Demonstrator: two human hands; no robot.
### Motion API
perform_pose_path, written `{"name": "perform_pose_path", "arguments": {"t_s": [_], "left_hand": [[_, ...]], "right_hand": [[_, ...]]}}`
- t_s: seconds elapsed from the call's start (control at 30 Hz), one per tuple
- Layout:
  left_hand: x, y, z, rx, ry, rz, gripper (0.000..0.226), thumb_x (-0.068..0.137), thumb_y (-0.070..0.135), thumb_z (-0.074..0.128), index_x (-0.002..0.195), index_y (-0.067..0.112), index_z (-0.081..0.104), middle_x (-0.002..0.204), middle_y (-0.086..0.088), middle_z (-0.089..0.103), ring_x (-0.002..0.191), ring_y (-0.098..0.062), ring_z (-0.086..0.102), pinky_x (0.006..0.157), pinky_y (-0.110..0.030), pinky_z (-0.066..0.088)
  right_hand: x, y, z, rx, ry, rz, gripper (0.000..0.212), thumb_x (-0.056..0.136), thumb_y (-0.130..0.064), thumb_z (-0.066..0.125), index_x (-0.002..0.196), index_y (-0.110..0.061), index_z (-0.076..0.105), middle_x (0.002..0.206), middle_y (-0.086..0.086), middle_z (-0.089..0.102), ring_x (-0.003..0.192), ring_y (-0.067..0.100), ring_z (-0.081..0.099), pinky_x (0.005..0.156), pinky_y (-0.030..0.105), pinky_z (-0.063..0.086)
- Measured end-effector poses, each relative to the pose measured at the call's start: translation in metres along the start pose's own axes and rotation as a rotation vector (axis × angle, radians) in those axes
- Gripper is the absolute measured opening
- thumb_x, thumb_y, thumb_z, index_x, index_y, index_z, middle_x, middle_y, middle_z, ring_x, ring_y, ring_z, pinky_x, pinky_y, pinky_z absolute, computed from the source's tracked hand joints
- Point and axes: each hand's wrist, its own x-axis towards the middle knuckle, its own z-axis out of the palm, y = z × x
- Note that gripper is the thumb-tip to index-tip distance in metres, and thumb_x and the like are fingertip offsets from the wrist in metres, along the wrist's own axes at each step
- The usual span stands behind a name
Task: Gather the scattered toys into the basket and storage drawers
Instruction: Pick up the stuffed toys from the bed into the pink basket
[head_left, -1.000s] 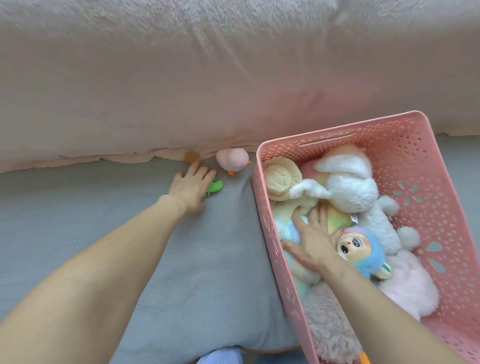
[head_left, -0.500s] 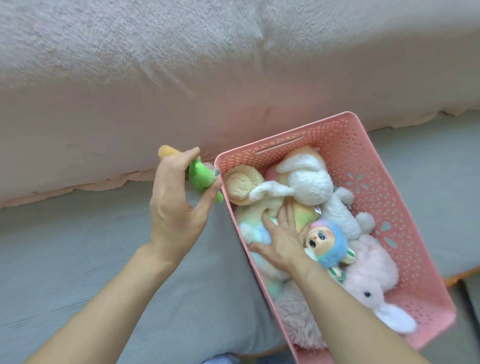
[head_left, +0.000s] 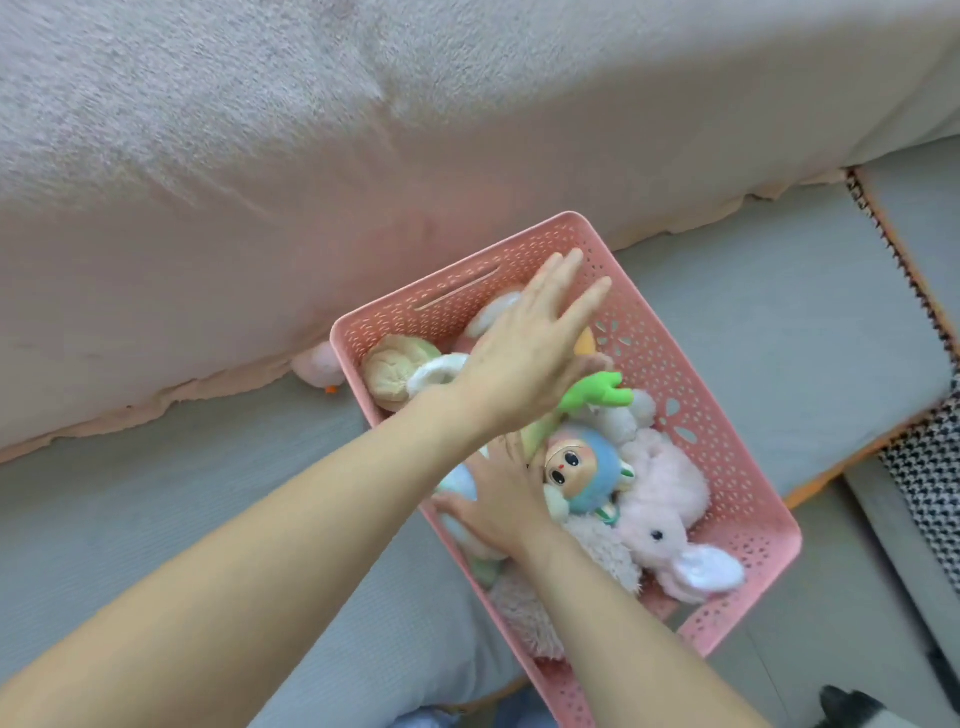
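Observation:
A pink perforated basket (head_left: 727, 457) sits on the grey cushion, full of plush toys: a blue-hooded doll (head_left: 582, 473), a pink bunny (head_left: 670, 525), a cream bun-shaped plush (head_left: 395, 369). My left hand (head_left: 524, 358) hovers over the basket's far half with fingers stretched out and apart. A green and orange carrot toy (head_left: 602, 395) lies just under its thumb, on top of the plush pile. My right hand (head_left: 498, 499) lies flat on a pastel plush at the basket's near-left wall. A small pink plush (head_left: 317, 366) lies outside, left of the basket.
A fuzzy pinkish blanket (head_left: 311, 182) covers the sofa back behind the basket. The grey seat cushion (head_left: 156, 519) spreads to the left and right. Houndstooth fabric (head_left: 924, 467) lies at the right edge, and something dark and furry (head_left: 852, 706) shows at the bottom right.
My left hand lifted the green carrot toy from the cushion, carried it right over the basket and spread its fingers. The right hand stayed on the plush toys.

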Motion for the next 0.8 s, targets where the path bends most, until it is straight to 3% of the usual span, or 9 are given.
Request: {"name": "perform_pose_path", "arguments": {"t_s": [0.07, 0.13, 0.23, 0.3, 0.37, 0.47, 0.53, 0.67, 0.8], "left_hand": [[-0.016, -0.024, -0.014, -0.068, 0.277, -0.111, 0.053, 0.09, 0.026, 0.043, 0.135, -0.001, 0.043, 0.145, -0.026, 0.033, 0.137, -0.039, 0.028, 0.112, -0.036, 0.021], [-0.042, -0.054, -0.03, -0.015, 0.525, -0.241, 0.04, 0.09, 0.01, 0.044, 0.127, -0.004, 0.049, 0.133, -0.025, 0.046, 0.128, -0.034, 0.04, 0.109, -0.028, 0.025], [-0.086, -0.1, -0.043, 0.039, 0.687, -0.463, 0.033, 0.086, -0.003, 0.041, 0.116, -0.005, 0.053, 0.114, -0.024, 0.053, 0.109, -0.029, 0.048, 0.095, -0.032, 0.038], [-0.111, -0.128, -0.04, 0.059, 0.573, -0.649, 0.033, 0.086, -0.005, 0.041, 0.117, -0.004, 0.052, 0.115, -0.023, 0.053, 0.108, -0.032, 0.051, 0.09, -0.034, 0.038], [-0.13, -0.156, -0.027, 0.117, 0.315, -0.729, 0.04, 0.084, -0.006, 0.045, 0.123, -0.001, 0.05, 0.124, -0.02, 0.052, 0.114, -0.035, 0.051, 0.091, -0.04, 0.039], [-0.141, -0.186, -0.011, 0.124, -0.091, -0.683, 0.059, 0.08, 0.001, 0.055, 0.136, 0.008, 0.039, 0.138, -0.015, 0.043, 0.122, -0.036, 0.045, 0.095, -0.044, 0.041], [-0.14, -0.2, -0.002, 0.112, -0.233, -0.675, 0.075, 0.078, 0.01, 0.061, 0.144, 0.016, 0.028, 0.147, -0.011, 0.033, 0.127, -0.034, 0.04, 0.098, -0.043, 0.041], [-0.125, -0.205, 0.016, 0.076, -0.194, -0.74, 0.072, 0.077, 0.033, 0.066, 0.139, 0.024, 0.03, 0.136, -0.006, 0.043, 0.114, -0.031, 0.053, 0.083, -0.041, 0.048], [-0.121, -0.194, 0.027, 0.04, -0.031, -1.029, 0.051, 0.083, 0.039, 0.059, 0.122, 0.012, 0.041, 0.117, -0.015, 0.056, 0.104, -0.038, 0.056, 0.076, -0.037, 0.042]], "right_hand": [[0.003, 0.002, 0.001, -0.022, -0.033, -0.007, 0.082, 0.084, -0.058, 0.05, 0.149, -0.035, 0.005, 0.154, 0.005, -0.028, 0.133, 0.014, -0.037, 0.11, 0.058, -0.009], [0.004, 0.002, 0.001, 0.02, -0.047, -0.013, 0.084, 0.084, -0.058, 0.051, 0.148, -0.037, 0.002, 0.152, 0.004, -0.032, 0.128, 0.009, -0.04, 0.11, 0.058, -0.011], [0.007, 0.003, -0.001, 0.061, -0.073, -0.014, 0.082, 0.085, -0.057, 0.051, 0.148, -0.037, 0.003, 0.152, 0.003, -0.032, 0.127, 0.006, -0.04, 0.11, 0.056, -0.012], [0.01, 0.004, -0.001, 0.057, -0.088, -0.01, 0.082, 0.085, -0.056, 0.051, 0.149, -0.036, 0.004, 0.152, 0.003, -0.031, 0.127, 0.005, -0.038, 0.11, 0.055, -0.012], [0.015, 0.004, -0.002, 0.049, -0.097, -0.007, 0.081, 0.086, -0.056, 0.051, 0.149, -0.035, 0.005, 0.153, 0.003, -0.029, 0.127, 0.004, -0.037, 0.11, 0.054, -0.013], [0.021, 0.005, -0.002, 0.031, -0.116, 0.014, 0.081, 0.085, -0.057, 0.051, 0.149, -0.033, 0.007, 0.154, 0.004, -0.026, 0.132, 0.006, -0.034, 0.111, 0.054, -0.012], [0.024, 0.005, -0.001, 0.035, -0.116, 0.021, 0.083, 0.083, -0.061, 0.049, 0.149, -0.032, 0.01, 0.155, 0.004, -0.023, 0.13, 0.004, -0.033, 0.112, 0.054, -0.01], [0.032, 0.005, 0.004, 0.081, -0.083, 0.026, 0.103, 0.059, -0.078, 0.029, 0.149, -0.029, 0.016, 0.157, 0.005, -0.018, 0.127, 0.001, -0.032, 0.115, 0.054, -0.003], [0.035, 0.006, 0.005, 0.116, -0.07, 0.026, 0.112, 0.048, -0.079, 0.019, 0.149, -0.028, 0.018, 0.157, 0.005, -0.017, 0.127, 0.001, -0.032, 0.116, 0.052, -0.003]]}}
